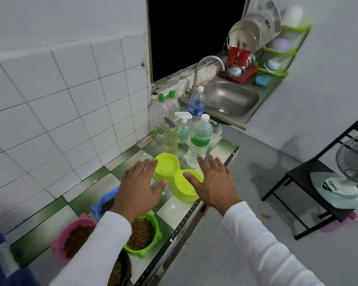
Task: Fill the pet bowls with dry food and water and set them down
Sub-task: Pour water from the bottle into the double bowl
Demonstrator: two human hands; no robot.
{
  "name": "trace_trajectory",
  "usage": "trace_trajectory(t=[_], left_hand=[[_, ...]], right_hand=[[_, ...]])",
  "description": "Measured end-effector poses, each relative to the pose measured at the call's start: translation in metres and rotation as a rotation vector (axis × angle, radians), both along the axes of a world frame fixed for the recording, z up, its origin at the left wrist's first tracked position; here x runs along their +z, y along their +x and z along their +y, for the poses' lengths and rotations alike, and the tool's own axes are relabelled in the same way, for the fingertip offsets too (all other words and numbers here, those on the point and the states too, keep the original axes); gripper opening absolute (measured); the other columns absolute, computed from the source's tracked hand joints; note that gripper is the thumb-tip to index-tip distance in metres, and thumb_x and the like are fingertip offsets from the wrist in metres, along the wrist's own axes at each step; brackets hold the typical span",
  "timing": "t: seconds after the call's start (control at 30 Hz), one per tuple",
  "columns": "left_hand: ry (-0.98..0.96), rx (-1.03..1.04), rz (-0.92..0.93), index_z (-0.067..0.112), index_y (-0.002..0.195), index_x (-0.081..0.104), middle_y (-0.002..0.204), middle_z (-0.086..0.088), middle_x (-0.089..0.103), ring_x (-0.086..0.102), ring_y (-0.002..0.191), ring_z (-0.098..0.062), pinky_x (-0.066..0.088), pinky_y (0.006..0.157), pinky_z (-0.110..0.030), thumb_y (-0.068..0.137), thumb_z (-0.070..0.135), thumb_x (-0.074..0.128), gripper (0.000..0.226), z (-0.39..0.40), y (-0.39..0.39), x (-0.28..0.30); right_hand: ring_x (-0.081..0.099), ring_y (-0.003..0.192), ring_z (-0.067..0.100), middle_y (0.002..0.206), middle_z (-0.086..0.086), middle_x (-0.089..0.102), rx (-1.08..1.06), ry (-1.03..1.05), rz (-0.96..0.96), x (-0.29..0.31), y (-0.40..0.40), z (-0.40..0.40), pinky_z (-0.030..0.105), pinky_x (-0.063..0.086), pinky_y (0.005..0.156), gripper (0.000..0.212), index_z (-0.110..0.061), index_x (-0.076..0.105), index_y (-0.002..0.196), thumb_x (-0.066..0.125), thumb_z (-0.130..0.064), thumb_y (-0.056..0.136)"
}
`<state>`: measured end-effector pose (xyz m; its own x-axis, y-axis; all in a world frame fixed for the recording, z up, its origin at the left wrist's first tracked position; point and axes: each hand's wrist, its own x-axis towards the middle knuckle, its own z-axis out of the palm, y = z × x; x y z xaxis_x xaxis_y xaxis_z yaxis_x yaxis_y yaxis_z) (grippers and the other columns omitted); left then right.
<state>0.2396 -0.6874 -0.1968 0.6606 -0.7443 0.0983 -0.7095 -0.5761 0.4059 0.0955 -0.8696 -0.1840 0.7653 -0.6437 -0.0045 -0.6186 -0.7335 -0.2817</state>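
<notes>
Flanking double bowl (175,174): spread hands (140,183)

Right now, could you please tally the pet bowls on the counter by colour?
Lime-green double plastic bowl, no food visible in it: 1
Green plastic bowl of dry food: 1
Pink plastic bowl of dry food: 1
Blue plastic bowl of dry food: 1
Dark bowl of dry food, partly hidden by a sleeve: 1
Total: 5
</notes>
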Motion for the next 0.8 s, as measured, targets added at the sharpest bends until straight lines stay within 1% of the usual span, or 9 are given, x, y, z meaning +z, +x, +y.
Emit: trace_trajectory(t=[0.1,0.27,0.43,0.6,0.67,0.73,0.8], left_hand=[[0.003,-0.006,-0.002,0.020,0.154,0.045,0.157,-0.008,0.046,0.039,0.146,-0.032,0.034,0.118,-0.056,0.087,0.072,0.033,0.086,-0.036,0.000,0.000],[-0.039,0.003,0.004,0.020,0.152,0.047,0.153,-0.006,0.048,0.040,0.144,-0.030,0.036,0.116,-0.055,0.084,0.075,0.037,0.088,-0.098,-0.002,-0.001],[-0.032,0.013,0.001,0.022,0.155,0.041,0.156,-0.003,0.044,0.037,0.145,-0.027,0.035,0.118,-0.048,0.081,0.079,0.039,0.093,-0.144,0.005,-0.005],[-0.032,-0.004,0.022,0.025,0.158,0.032,0.160,-0.002,0.039,0.034,0.148,-0.025,0.035,0.119,-0.047,0.078,0.082,0.046,0.099,-0.178,0.028,-0.011],[-0.048,-0.016,0.042,0.025,0.160,0.028,0.162,-0.002,0.036,0.032,0.149,-0.025,0.034,0.120,-0.047,0.079,0.080,0.055,0.101,-0.192,0.039,-0.013],[-0.057,-0.029,0.059,0.025,0.162,0.023,0.164,-0.003,0.033,0.029,0.150,-0.025,0.032,0.121,-0.045,0.081,0.073,0.066,0.104,-0.207,0.050,-0.013],[-0.074,-0.038,0.096,0.026,0.164,0.018,0.166,-0.003,0.030,0.027,0.151,-0.027,0.031,0.121,-0.045,0.081,0.070,0.070,0.108,-0.221,0.059,-0.013]], right_hand=[[0.016,0.154,0.031,0.168,0.008,0.020,-0.003,0.009,-0.013,0.002,0.000,-0.033,0.052,0.018,0.123,0.090,-0.031,0.026,0.159,0.024,-0.085,0.087],[0.016,0.154,0.030,0.168,0.008,0.020,-0.001,0.031,-0.024,0.003,0.001,-0.088,0.050,0.019,0.123,0.088,-0.029,0.025,0.160,0.031,-0.082,0.090],[0.016,0.154,0.031,0.168,0.009,0.018,0.004,0.082,-0.054,0.002,0.011,-0.128,0.049,0.021,0.124,0.091,-0.027,0.022,0.160,0.033,-0.082,0.089],[0.018,0.154,0.031,0.168,0.009,0.019,0.025,0.089,-0.081,0.007,0.033,-0.155,0.046,0.022,0.122,0.087,-0.025,0.020,0.161,0.036,-0.077,0.093],[0.021,0.153,0.030,0.167,0.010,0.022,0.038,0.087,-0.094,0.009,0.044,-0.164,0.046,0.027,0.121,0.085,-0.023,0.021,0.160,0.038,-0.075,0.094],[0.027,0.150,0.030,0.165,0.010,0.028,0.039,0.104,-0.117,0.011,0.055,-0.172,0.045,0.032,0.118,0.083,-0.021,0.023,0.159,0.041,-0.071,0.096],[0.036,0.144,0.031,0.161,0.009,0.036,0.043,0.127,-0.149,0.015,0.065,-0.178,0.043,0.036,0.113,0.078,-0.019,0.025,0.158,0.046,-0.064,0.098]])
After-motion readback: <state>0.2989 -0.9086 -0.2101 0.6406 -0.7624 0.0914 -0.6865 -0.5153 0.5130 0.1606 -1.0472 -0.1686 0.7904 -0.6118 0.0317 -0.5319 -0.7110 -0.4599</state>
